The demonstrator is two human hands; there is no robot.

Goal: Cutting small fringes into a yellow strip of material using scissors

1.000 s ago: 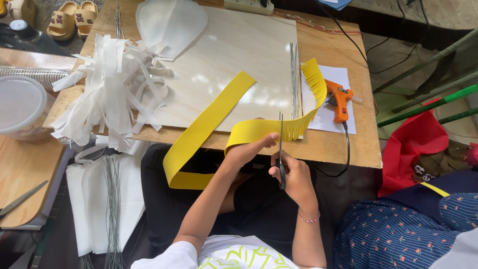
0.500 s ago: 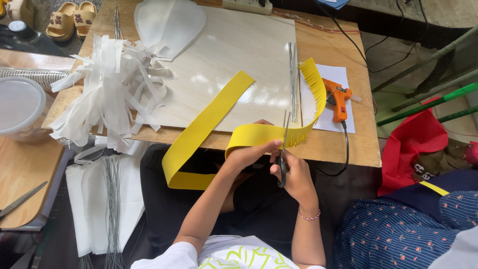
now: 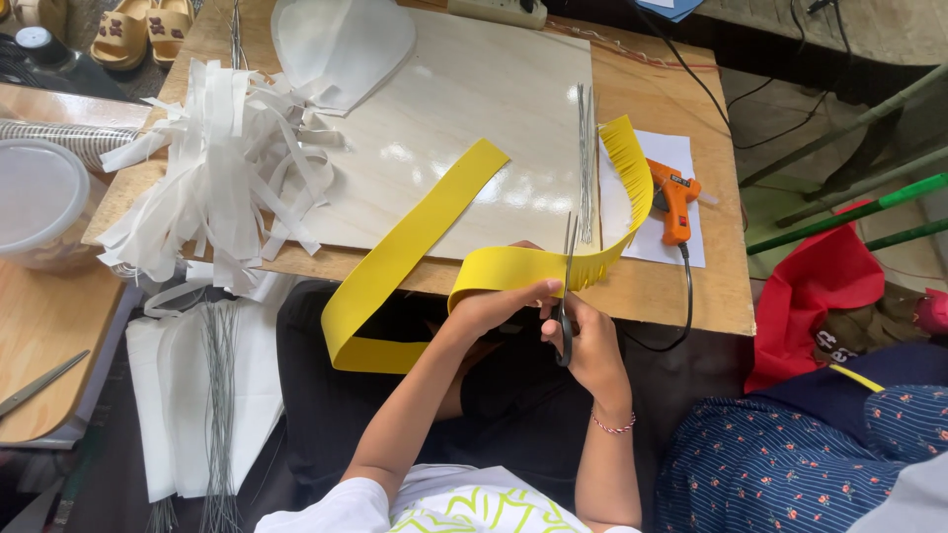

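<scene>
Your left hand (image 3: 499, 306) pinches the yellow foam strip (image 3: 415, 247) at its fold, thumb on top and fingers curled shut beneath it, while your right hand (image 3: 592, 341) is closed through the handles of the scissors (image 3: 565, 286), whose blades point toward twelve o'clock and sit at the strip's lower edge; how far apart the blades stand is hard to tell, as they look nearly together.

The wooden table (image 3: 711, 286) fills the upper part of the view, and a pale board (image 3: 474, 118) lies across its middle. The strip runs in a long loop — one plain end lies on the board at about eleven o'clock from your left hand, it drops below the table edge toward eight o'clock, comes back up through your fingers, and its fringed end curls away toward one o'clock over the table's right side.

At ten o'clock from your hands sits a heap of white strips (image 3: 217, 178), spilling over the table's left edge. At twelve o'clock, at the table's far side, lies a white leaf-shaped piece (image 3: 341, 44). A white paper sheet (image 3: 681, 217) lies at two o'clock, under an orange glue gun (image 3: 673, 197) whose black cord hangs over the table's near edge. A bundle of thin wires (image 3: 587, 158) lies on the board just left of the fringed end — upright toward twelve.

At nine o'clock, well apart, a clear plastic tub (image 3: 39, 197) stands on a side surface.
</scene>
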